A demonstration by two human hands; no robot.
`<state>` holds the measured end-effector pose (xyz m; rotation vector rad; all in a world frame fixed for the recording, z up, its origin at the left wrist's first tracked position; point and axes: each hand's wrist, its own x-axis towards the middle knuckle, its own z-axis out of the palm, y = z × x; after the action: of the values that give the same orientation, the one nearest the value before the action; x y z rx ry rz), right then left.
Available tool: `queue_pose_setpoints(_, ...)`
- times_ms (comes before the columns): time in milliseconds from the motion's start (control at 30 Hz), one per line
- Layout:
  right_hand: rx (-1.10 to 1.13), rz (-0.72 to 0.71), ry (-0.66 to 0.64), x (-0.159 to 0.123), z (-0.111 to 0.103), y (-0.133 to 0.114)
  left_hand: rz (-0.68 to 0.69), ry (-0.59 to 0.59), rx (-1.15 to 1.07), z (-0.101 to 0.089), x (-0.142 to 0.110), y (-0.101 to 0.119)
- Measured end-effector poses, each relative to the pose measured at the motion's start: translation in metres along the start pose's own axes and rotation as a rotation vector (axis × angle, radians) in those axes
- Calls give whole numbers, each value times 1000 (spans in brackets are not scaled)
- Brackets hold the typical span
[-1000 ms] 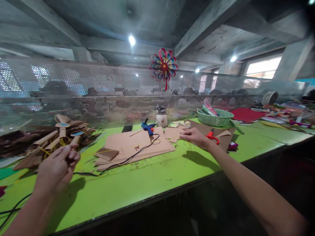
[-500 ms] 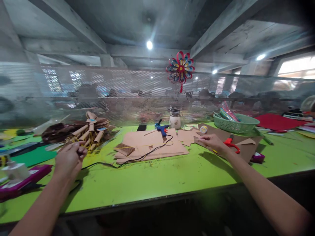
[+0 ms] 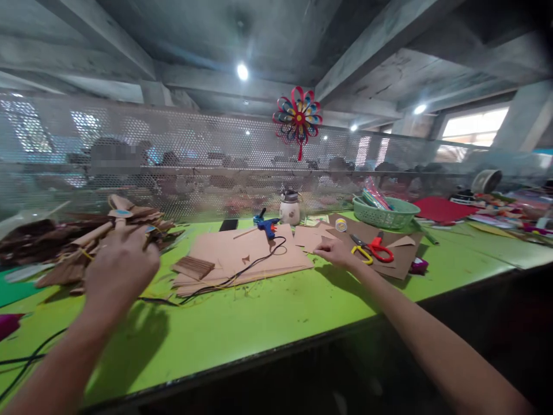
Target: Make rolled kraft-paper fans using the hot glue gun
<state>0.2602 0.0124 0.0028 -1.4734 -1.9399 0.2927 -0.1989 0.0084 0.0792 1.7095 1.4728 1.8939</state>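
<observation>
My left hand (image 3: 121,268), smeared by motion, is over a pile of rolled brown-paper pieces (image 3: 93,235) with yellow thread among them. Its fingertips are hidden against the pile, so I cannot tell whether they grip anything. My right hand (image 3: 334,252) is closed in a pinch above the table beside small brown paper pieces (image 3: 307,235); what it pinches is too small to make out. Between the hands lies a stack of brown paper sheets (image 3: 224,248), with a folded brown strip bundle (image 3: 193,267) and a blue glue gun (image 3: 268,226) on top.
Red-handled scissors (image 3: 380,251) and a yellow-handled pair (image 3: 363,255) lie on dark brown card, right of my right hand. A black cord (image 3: 235,278) crosses the stack. Behind stand a jar (image 3: 290,210), a green basket (image 3: 384,214) and a mesh screen (image 3: 207,150). The table's front edge is near.
My view has swung right. My left hand has moved onto the brown-paper pile. My right hand stays pinched, now closer to the paper stack; the thin yellow thread near it no longer shows.
</observation>
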Motion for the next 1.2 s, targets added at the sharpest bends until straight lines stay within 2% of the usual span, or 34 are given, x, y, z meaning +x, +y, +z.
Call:
queue_pose_setpoints(33, -10, -13, -10, 2, 2, -4, 61, -14, 18, 24, -6, 14)
queue_pose_setpoints(67, -18, -26, -22, 4, 3, -8, 138, -102, 51, 52, -14, 28)
queue_pose_setpoints(100, -24, -39, -33, 6, 4, -11, 153, -233, 29, 83, -22, 41)
queue_pose_setpoints(167, -30, -67, -57, 9, 5, -16, 21, -572, -86, 148, -42, 62)
queue_pose_setpoints(267, -35, -98, -68, 11, -3, -14, -56, -785, -149, 231, -74, 78)
queue_pose_setpoints(333, -36, -105, -63, 10, -15, -8, -126, -908, -188, 266, -91, 80)
queue_pose_setpoints(400, -32, -103, -56, 9, -27, 2, -194, -1015, -229, 285, -103, 78)
queue_pose_setpoints(533, -12, -84, -56, 3, -44, 16, -261, -1135, -263, 298, -113, 74)
queue_pose_setpoints(667, 8, -57, -62, -3, -44, 19, -227, -1130, -221, 299, -112, 74)
queue_pose_setpoints(733, -5, -33, -39, -4, -43, 22, -197, -1115, -190, 295, -110, 73)
queue_pose_setpoints(833, -86, 45, 74, -6, -50, 36, -163, -1103, -123, 282, -105, 67)
queue_pose_setpoints(900, -184, 133, 158, -9, -59, 50, -147, -1096, -84, 272, -101, 61)
queue_pose_setpoints(967, -305, 244, 184, -14, -68, 64, -135, -1083, -59, 265, -98, 55)
queue_pose_setpoints(1067, -490, 403, 100, -22, -75, 77, -111, -1047, -46, 261, -92, 48)
queue_pose_setpoints(1200, -698, 527, -40, -20, -66, 78, -78, -1003, -33, 262, -87, 42)
